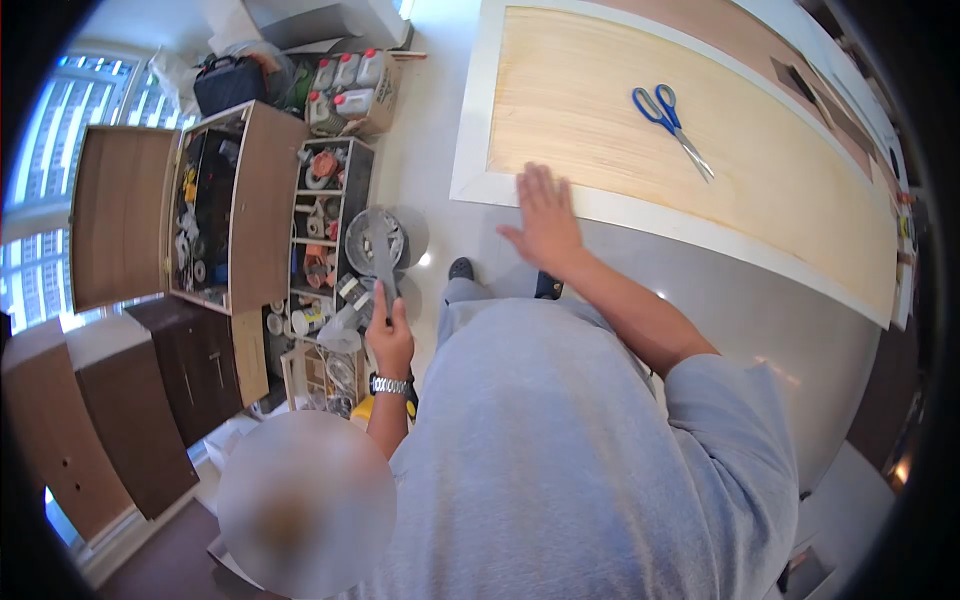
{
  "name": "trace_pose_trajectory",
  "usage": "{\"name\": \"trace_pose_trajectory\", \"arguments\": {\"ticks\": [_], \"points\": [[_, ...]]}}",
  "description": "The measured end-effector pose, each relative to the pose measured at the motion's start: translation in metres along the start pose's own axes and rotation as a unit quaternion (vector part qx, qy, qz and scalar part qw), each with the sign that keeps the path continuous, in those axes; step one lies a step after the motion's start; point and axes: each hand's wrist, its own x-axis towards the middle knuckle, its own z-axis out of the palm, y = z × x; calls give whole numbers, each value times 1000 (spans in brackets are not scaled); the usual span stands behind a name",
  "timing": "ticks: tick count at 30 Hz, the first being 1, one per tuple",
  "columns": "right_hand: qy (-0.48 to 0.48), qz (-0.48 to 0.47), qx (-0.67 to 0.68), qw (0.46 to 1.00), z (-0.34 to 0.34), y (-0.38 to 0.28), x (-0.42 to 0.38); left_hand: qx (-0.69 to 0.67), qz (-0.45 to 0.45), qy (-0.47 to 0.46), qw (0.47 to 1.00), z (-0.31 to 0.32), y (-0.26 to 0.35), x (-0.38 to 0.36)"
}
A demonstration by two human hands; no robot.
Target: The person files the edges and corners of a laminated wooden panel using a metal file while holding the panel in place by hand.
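My left hand [391, 340], below a wristwatch, is closed on a long, thin, greyish tool [381, 252] that points away from me; its exact kind is unclear. My right hand [548, 218] lies with fingers outstretched on the white border [476, 150] of a large panel, near its close left corner. The panel's middle is pale wood [590, 130]. Scissors [670, 125] with blue-and-grey handles rest on this wood, beyond my right hand, their blades pointing down and right.
Shelves [333, 222] of tools and parts stand at the left beside an open wooden cabinet [265, 205]. A bucket [376, 241] sits on the floor behind the held tool. Capped containers [345, 70] are farther back. Brown boards [760, 50] lie past the panel. A blurred circle hides the lower left.
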Motion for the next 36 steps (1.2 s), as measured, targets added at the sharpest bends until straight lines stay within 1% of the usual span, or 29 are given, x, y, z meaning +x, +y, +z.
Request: {"name": "trace_pose_trajectory", "arguments": {"ticks": [1,2,4,6,8,9,11,13,14,15,16,17,20,22,23,26,28,29,31,32,33,35,36], "points": [[-6,-4,13,1000,2,-13,2,-3,-4,4,1000,-5,0,5],[-6,-18,9,1000,6,-25,5,8,21,5,1000,-10,-4,13],[-8,-44,-1,999,19,-49,15,15,13,-20,1000,-16,-7,36],[5,-156,32,987,42,-70,26,8,11,-56,998,-24,-10,60],[-22,-301,121,946,69,-98,29,-45,66,-86,993,-29,-10,86],[-91,-283,147,943,70,-116,30,-53,82,-100,990,-32,-10,97],[-223,-246,199,922,61,-146,35,-70,114,-129,983,-38,-10,120],[-199,-125,301,924,45,-152,35,-112,108,-181,971,-40,1,142],[-181,-63,353,916,36,-155,33,-122,86,-219,964,-39,10,151],[-141,-1,436,889,26,-158,28,-125,113,-227,959,-35,23,158],[-96,62,515,849,16,-160,21,-128,141,-236,953,-28,37,162],[-48,122,588,798,12,-161,13,-130,169,-246,946,-20,51,162],[84,124,669,728,7,-149,-3,-140,273,-263,915,12,100,149],[184,155,730,640,-17,-147,-18,-131,248,-348,895,29,133,134],[229,170,757,588,-25,-145,-28,-126,254,-371,884,35,149,125],[298,153,783,524,-25,-113,-51,-118,268,-437,851,54,194,100],[356,125,760,528,-17,-82,-67,-130,273,-480,823,69,213,89],[386,112,747,529,-10,-73,-72,-128,358,-464,800,74,221,89],[474,196,732,449,-45,-81,-75,-125,514,-428,733,88,232,89],[474,238,706,469,-40,-76,-82,-146,499,-488,701,92,233,96],[472,277,678,491,-34,-63,-93,-87,481,-509,708,93,226,106],[462,358,609,536,-30,-48,-109,25,450,-535,715,102,202,143],[458,402,569,552,-28,-46,-114,70,479,-503,716,104,181,164]]}}
